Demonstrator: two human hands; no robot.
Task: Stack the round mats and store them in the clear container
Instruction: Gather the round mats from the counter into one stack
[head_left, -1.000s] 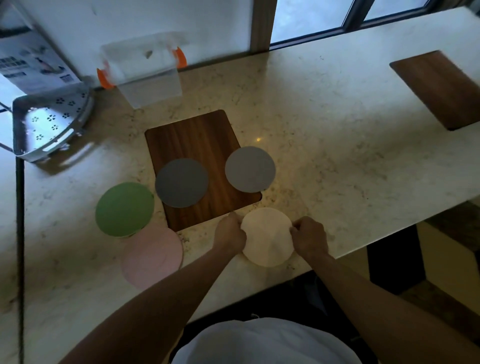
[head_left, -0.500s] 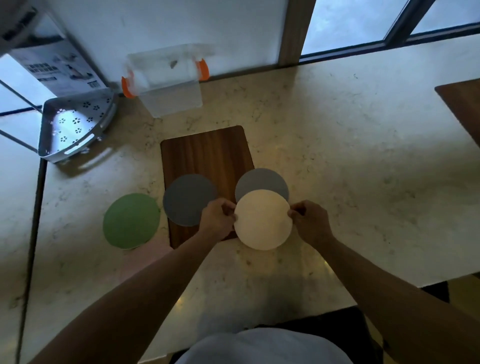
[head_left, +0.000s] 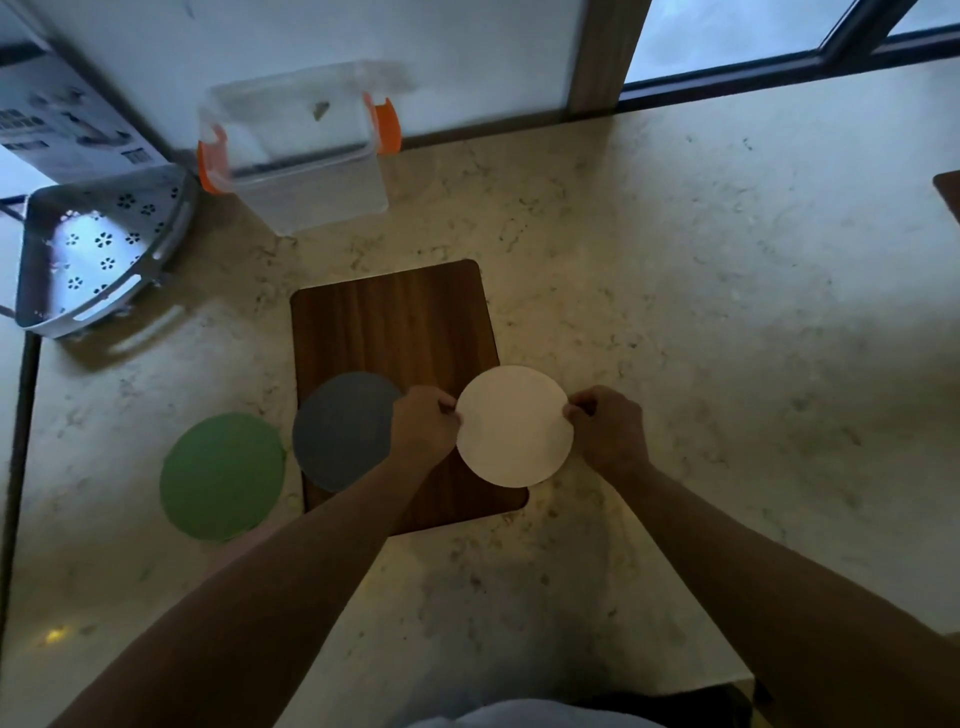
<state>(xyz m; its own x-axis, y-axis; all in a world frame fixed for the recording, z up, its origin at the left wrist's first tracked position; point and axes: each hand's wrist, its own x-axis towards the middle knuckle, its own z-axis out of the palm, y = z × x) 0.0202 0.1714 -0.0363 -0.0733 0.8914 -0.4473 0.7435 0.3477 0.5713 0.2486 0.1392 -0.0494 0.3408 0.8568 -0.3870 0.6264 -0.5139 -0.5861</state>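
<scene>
A cream round mat (head_left: 514, 425) is pinched at its left rim by my left hand (head_left: 425, 427) and at its right rim by my right hand (head_left: 607, 428). It covers the lighter grey mat, which is hidden beneath it on the wooden board (head_left: 389, 322). A dark grey mat (head_left: 340, 439) lies on the board's left edge, partly under my left wrist. A green mat (head_left: 222, 475) rests on the counter further left. The pink mat is hidden by my left forearm. The clear container (head_left: 306, 176) with orange clips stands at the back near the wall.
A white perforated corner rack (head_left: 98, 249) sits at the back left beside a printed box (head_left: 57, 124). The marble counter (head_left: 701, 338) stretches right, where a second wooden board (head_left: 948, 192) shows at the frame edge. A window frame runs along the back.
Both hands carried the cream mat away from the counter's front edge, up over the lighter grey mat, which it now covers. The camera also shifted forward.
</scene>
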